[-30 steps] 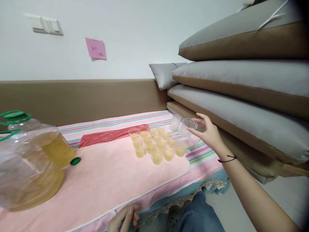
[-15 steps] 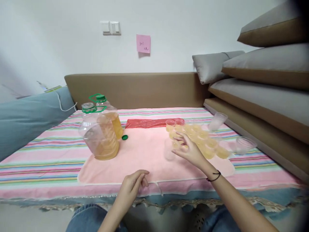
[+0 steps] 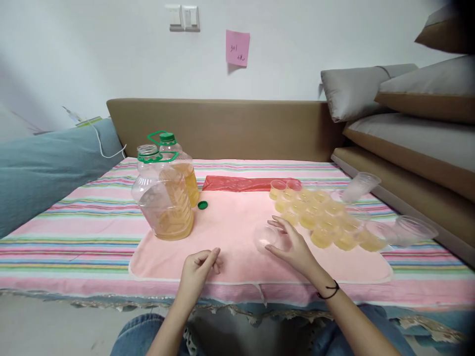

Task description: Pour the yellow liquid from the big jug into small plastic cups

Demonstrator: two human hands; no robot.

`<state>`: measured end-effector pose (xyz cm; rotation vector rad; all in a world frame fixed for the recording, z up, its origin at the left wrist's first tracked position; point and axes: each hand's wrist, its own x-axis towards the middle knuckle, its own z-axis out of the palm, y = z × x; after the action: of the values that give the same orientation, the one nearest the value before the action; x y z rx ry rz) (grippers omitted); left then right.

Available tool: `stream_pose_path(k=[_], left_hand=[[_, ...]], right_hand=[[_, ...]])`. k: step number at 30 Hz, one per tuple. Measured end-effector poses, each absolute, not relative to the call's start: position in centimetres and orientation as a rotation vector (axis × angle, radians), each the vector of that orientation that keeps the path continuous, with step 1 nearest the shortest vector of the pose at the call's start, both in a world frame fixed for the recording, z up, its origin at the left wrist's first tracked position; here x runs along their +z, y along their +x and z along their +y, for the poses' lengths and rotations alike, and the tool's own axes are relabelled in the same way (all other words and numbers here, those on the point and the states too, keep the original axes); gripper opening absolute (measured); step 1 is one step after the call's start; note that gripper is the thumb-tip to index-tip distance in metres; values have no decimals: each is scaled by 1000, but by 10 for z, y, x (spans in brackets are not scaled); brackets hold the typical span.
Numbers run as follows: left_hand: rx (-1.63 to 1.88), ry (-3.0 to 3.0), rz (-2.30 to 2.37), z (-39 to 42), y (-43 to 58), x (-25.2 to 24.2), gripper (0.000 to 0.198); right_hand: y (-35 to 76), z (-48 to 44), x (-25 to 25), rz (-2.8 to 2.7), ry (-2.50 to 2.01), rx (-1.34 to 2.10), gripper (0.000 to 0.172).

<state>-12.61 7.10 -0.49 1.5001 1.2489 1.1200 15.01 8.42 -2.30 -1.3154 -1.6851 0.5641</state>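
My right hand [image 3: 293,247] has its fingers and thumb around a clear plastic cup [image 3: 264,239], which looks empty and tilted. My left hand [image 3: 200,269] is held over the front of the pink mat [image 3: 237,257], its fingers curled in with nothing visible in them. Beyond the right hand, several cups of yellow liquid [image 3: 313,220] stand close together. On the left, an uncapped large clear jug [image 3: 166,217] with a green handle holds some yellow liquid. A second jug [image 3: 191,183], capped in green, stands behind it. A green cap [image 3: 202,204] lies on the mat beside them.
A red plastic bag [image 3: 241,184] lies flat behind the mat. Two stacks of clear cups [image 3: 361,187] lie on their sides at the right. Grey and brown cushions [image 3: 419,143] are piled on the right; a blue bolster [image 3: 55,168] is at the left.
My right hand has come down and closed around the clear cup, which stood apart from it before. My left thumb has lifted a little. The whole view has shifted.
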Motion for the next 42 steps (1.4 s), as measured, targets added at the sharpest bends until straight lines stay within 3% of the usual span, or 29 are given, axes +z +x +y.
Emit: stream_pose_path(k=[15,22,26,32,42], left_hand=[[1159,1484,1257,73,-124,-8,46],[1245,1475,1266,78,-132,-21,26],[1313,1533,1314,78,-136,-31,21],[1554,1602,1448,76,-141,-27,14],[2100,1391,1426,110,-192,19,27]], right_hand=[[148,77,-26,-1737,-1370,485,76],[153,74,-27,-1653,-1300,404,74],[154,69,-23,-1679,-1209,153,64],[132,59,-16,-1800,-930,-172,50],[41,82,2,-1841,-802,59,47]])
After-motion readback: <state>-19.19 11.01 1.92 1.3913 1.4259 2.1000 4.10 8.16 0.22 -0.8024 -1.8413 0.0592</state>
